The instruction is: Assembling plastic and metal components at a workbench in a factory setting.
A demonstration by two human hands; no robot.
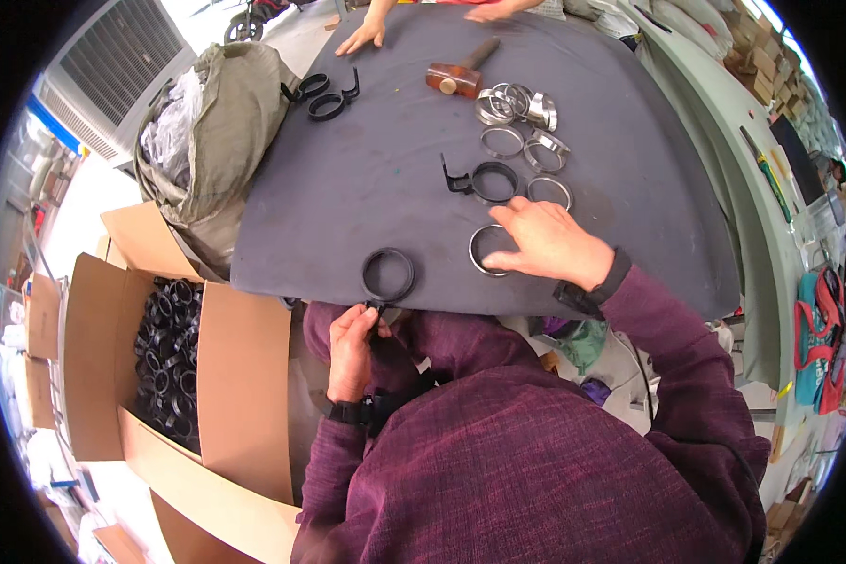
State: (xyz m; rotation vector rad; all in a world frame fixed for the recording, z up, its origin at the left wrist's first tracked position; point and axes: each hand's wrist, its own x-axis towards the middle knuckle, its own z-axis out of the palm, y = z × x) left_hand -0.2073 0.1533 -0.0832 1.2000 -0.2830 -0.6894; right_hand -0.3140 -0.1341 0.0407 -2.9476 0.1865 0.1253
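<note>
While the left hand point(351, 352) pinches a black ring point(411, 278) by its lower end between thumb and fingers at the near edge of the grey-covered table point(367, 193), the right hand point(556, 242) reaches over the surface with thumb and forefinger spread apart. The black ring's loop points away from the person, over the tabletop. A silver metal ring point(472, 252) lies beneath the right hand's thumb and forefinger; whether the fingers touch it cannot be told. Just beyond lie a second black ring with an upturned bracket point(457, 183), its arm to the left, and, to its right, another metal ring point(570, 196). Farther away, a cluster of metal rings point(544, 113) sits near a wooden-handled mallet point(453, 80). At the far left of the table rest two black bracketed rings point(328, 117), near a co-worker's hand point(364, 38) laid flat with fingers spread; the co-worker's other hand point(494, 11) is partly cut off by the upper edge. At lower left, an open cardboard carton point(244, 385) holds many black rings point(171, 362), with a bulging sack point(244, 132) standing behind it.
</note>
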